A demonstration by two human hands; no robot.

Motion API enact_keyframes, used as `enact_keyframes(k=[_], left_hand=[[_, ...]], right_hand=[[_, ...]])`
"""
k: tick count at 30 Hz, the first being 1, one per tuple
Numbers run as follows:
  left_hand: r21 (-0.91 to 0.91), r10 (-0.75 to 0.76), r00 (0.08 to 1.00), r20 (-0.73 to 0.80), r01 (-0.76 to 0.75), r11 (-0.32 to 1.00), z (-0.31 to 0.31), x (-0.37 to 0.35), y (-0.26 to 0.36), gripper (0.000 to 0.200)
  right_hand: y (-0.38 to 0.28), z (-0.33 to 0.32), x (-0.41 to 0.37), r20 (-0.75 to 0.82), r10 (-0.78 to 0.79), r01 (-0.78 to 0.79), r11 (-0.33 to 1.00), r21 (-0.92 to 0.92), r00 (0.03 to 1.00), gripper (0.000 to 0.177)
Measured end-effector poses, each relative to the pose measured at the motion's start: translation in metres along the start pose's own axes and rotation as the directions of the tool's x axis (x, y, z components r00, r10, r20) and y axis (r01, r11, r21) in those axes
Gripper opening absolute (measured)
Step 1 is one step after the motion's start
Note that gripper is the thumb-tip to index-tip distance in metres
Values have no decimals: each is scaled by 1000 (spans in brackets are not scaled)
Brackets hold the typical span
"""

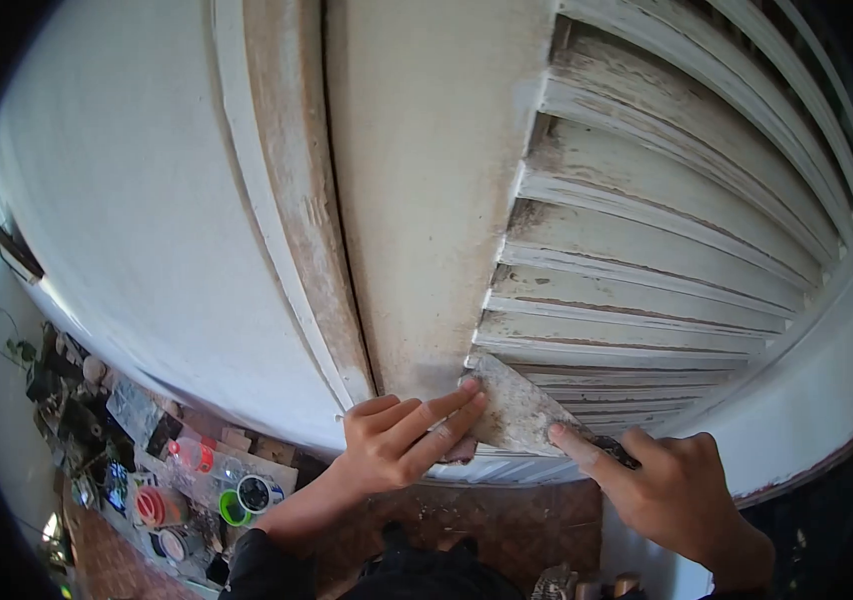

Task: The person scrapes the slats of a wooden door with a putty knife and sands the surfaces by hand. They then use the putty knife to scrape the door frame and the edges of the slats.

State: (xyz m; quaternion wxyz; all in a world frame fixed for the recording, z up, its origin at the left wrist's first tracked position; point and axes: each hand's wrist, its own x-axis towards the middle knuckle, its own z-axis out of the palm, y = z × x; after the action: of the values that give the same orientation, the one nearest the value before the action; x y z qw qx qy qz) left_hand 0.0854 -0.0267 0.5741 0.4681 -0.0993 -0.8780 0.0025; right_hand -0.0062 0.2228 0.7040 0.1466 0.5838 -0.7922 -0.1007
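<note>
A wide scraper blade (522, 408), smeared with pale residue, lies against the lower slats of a white louvered shutter (627, 285). My right hand (672, 485) is wrapped round its dark handle, with the index finger stretched along the blade. At the blade's left edge, my left hand (409, 435) touches with its fingertips. Part of a small pinkish-brown piece shows under the left fingers; what it is cannot be made out. The shutter's worn, off-white frame board (427, 200) rises above my left hand, with brown stains near the slat ends.
A white wall (137, 200) curves along the left, beside a worn wooden door trim (297, 180). At the lower left stand a red container (155, 506), a green-rimmed cup (235, 508), a bottle and clutter. Reddish-brown floor tiles (537, 520) lie below.
</note>
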Motion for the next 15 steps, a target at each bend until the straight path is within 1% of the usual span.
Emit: enact_keyframes(k=[2,3,7,9,10,12,13,14,15], left_hand=[[-29,1,999,-55,-3,1000,4,0,-3,31],[-16,-1,998,-59,0,1000,4,0,-1,29],[-21,-18,999,-51,17,1000,2,0,0,29],[-50,3,995,-97,-8,999,5,1,-4,30],[-51,-13,995,-99,8,999,7,0,-3,30],[-27,-5,994,-113,2,1000,8,-4,-2,37],[-20,-14,995,-95,12,1000,6,-5,-2,36],[-18,-42,995,-89,40,999,6,-6,-3,36],[-36,-28,993,-112,24,999,6,-6,-5,36]], right_hand=[[-1,8,0,-17,-11,11,1000,19,1000,57],[0,10,0,-40,-21,23,999,40,999,58],[0,11,2,-24,-25,25,1000,5,999,60],[-2,14,1,-76,8,-3,998,59,997,60],[-4,16,-2,-66,-5,9,998,56,998,60],[-11,23,-4,-49,27,-24,999,48,998,56],[-11,25,-2,-39,5,-4,999,51,999,56],[-12,26,0,-89,14,-7,997,80,996,54],[-13,27,1,-135,28,-13,994,111,990,52]])
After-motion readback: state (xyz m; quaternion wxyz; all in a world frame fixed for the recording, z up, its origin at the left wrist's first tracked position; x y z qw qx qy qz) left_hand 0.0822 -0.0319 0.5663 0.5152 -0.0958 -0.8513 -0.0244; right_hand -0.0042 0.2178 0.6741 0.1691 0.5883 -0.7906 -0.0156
